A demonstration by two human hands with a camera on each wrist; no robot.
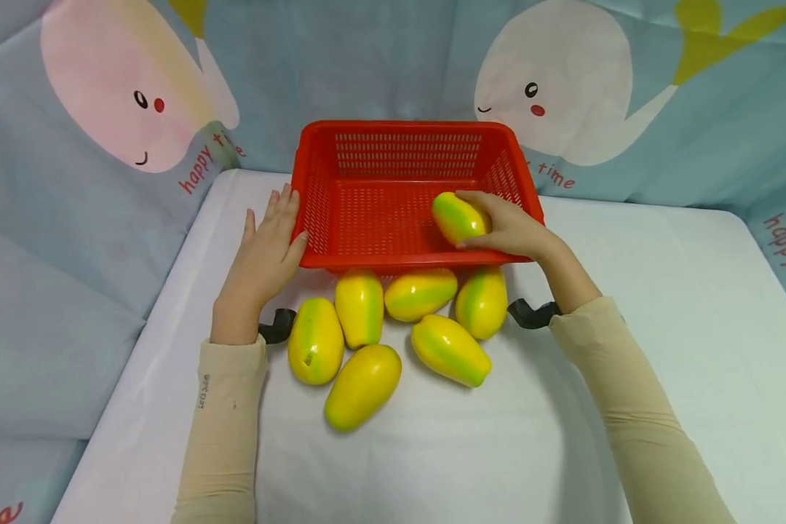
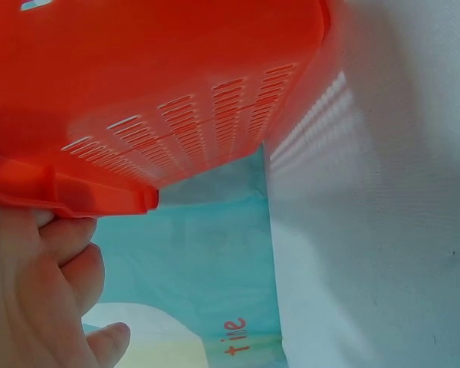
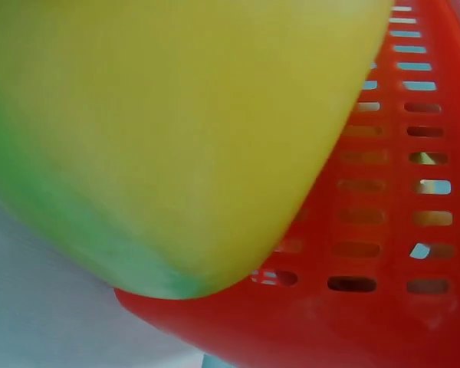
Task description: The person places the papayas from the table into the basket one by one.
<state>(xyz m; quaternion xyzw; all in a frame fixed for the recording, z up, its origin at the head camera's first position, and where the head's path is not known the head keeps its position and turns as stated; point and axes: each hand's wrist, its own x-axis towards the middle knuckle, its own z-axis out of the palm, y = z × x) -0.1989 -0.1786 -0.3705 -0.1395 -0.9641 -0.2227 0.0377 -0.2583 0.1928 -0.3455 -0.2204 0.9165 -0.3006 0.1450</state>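
A red slotted plastic basket stands on the white table, its far side near the cloth backdrop. My right hand grips a yellow-green mango over the basket's near right part; whether the mango touches the bottom I cannot tell. My left hand rests against the basket's left rim with its fingers stretched out. In the left wrist view the fingers lie beside the rim. Close before the right wrist camera a mango stands outside the basket wall; the right hand is hidden there.
Several more mangoes lie on the table in front of the basket, among them one mango nearest me and another mango to its right. A blue cloth backdrop with printed whales rises behind and on the left.
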